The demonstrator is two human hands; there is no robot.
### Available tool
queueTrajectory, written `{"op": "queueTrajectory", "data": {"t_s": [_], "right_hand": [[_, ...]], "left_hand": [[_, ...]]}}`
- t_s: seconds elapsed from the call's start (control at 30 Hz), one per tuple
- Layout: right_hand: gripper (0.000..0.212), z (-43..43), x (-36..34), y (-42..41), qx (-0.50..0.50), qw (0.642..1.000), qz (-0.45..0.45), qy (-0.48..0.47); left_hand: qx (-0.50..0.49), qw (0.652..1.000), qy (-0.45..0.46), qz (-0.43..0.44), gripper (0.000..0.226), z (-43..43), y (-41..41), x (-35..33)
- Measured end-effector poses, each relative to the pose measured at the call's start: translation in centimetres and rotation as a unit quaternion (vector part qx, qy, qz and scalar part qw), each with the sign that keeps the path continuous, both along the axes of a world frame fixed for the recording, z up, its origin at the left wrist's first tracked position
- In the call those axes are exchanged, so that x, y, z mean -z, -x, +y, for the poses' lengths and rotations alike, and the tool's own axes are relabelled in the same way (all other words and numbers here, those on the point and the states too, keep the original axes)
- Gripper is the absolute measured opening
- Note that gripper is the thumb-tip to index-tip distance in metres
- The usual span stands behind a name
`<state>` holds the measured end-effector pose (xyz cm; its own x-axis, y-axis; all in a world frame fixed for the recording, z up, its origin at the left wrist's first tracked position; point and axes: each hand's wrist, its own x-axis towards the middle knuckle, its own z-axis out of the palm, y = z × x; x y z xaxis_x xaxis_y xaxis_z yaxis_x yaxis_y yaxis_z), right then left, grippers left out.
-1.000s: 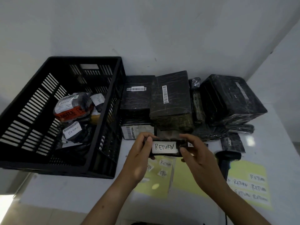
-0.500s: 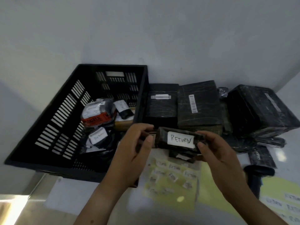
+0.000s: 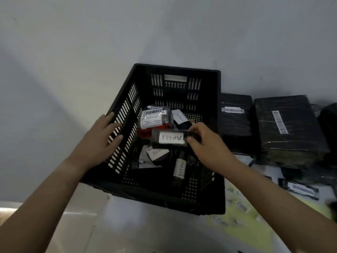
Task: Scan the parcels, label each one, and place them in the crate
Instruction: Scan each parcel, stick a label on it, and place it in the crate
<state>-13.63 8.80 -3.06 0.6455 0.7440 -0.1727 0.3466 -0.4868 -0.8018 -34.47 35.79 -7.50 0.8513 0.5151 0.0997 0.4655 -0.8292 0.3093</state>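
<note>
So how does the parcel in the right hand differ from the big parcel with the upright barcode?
The held parcel is small, the big parcel far larger. Held parcel: handwritten RETURN label; big parcel: printed barcode. Held parcel is over the crate; big parcel lies outside it. Both dark.

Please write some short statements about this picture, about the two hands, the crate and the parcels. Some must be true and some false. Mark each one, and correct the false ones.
1. The right hand holds a small parcel labelled RETURN over the open crate. True.
2. The left hand grips a barcode scanner. False: it rests on the crate's left wall with its fingers straight and holds nothing.
3. The crate has no parcels inside. False: several labelled parcels lie in it.
4. Black wrapped parcels with barcode stickers stand to the right of the crate. True.
</note>
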Motion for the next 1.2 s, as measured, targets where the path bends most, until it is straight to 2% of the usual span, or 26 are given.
{"op": "queueTrajectory", "data": {"t_s": [0.1, 0.23, 0.4, 0.53, 0.67, 0.87, 1.0, 1.2], "right_hand": [[0.020, 3.4, 1.4, -1.6, -0.119, 0.974, -0.077, 0.177], [0.030, 7.2, 4.1, -3.3, -0.203, 0.897, -0.116, 0.374], [0.040, 9.9, 8.4, -3.9, -0.273, 0.834, -0.115, 0.466], [0.032, 10.3, 11.5, -4.0, -0.323, 0.800, -0.134, 0.488], [0.035, 10.0, 13.4, -4.0, -0.347, 0.761, -0.154, 0.526], [0.056, 9.0, 14.9, -3.3, -0.320, 0.760, -0.136, 0.549], [0.055, 8.9, 14.8, -3.5, -0.313, 0.762, -0.116, 0.554], [0.047, 9.2, 13.8, -3.3, -0.352, 0.727, -0.151, 0.571]], "left_hand": [[0.004, 1.000, -0.023, 0.011, 0.063, 0.7, 0.2, 0.9], [0.047, 0.997, -0.056, 0.003, 0.059, 0.0, 0.1, 0.7], [0.044, 0.998, -0.041, -0.006, 0.057, -0.3, 0.1, 0.4], [0.042, 0.998, -0.035, -0.010, 0.057, -0.2, 0.0, 0.4], [0.051, 0.998, -0.039, -0.015, 0.055, -0.1, 0.0, 0.6], [0.048, 0.998, -0.044, -0.021, 0.054, -0.2, 0.0, 0.7], [0.049, 0.998, -0.042, -0.020, 0.053, -0.2, -0.1, 0.6], [0.045, 0.998, -0.036, -0.016, 0.052, -0.2, 0.0, 0.5]]}}
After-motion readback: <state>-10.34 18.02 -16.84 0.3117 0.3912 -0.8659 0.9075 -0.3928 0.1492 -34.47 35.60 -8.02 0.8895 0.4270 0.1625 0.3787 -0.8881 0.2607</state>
